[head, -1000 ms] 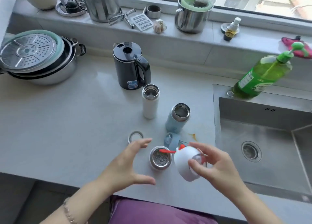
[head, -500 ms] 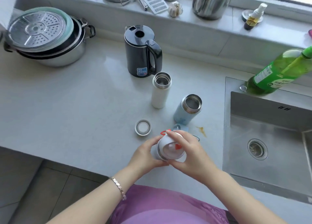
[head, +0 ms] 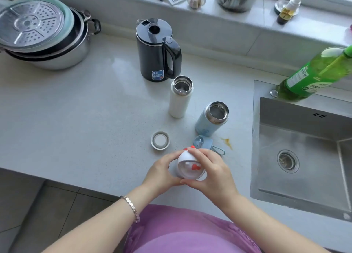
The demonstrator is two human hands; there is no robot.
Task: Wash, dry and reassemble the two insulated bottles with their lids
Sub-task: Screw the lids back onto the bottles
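A white insulated bottle (head: 180, 98) and a light blue insulated bottle (head: 211, 119) stand open-topped on the grey counter (head: 76, 119). Both my hands grip a white domed lid (head: 189, 166) with red parts, just above the counter's front edge: my left hand (head: 162, 171) on its left side, my right hand (head: 208, 170) over its right. A round grey-rimmed ring piece (head: 160, 140) lies left of the lid. The blue lid (head: 202, 142) with a strap lies behind my hands. The metal strainer cup seen before is hidden.
A black electric kettle (head: 157, 49) stands behind the bottles. Stacked steel pots (head: 40, 33) sit far left. The steel sink (head: 304, 157) lies right, a green soap bottle (head: 314, 75) at its back corner. A brown stain (head: 227, 141) marks the counter.
My left hand came in from open and closed on the white lid, so both hands hold it. The metal strainer cup went out of sight beneath the lid. The view tilted downward.
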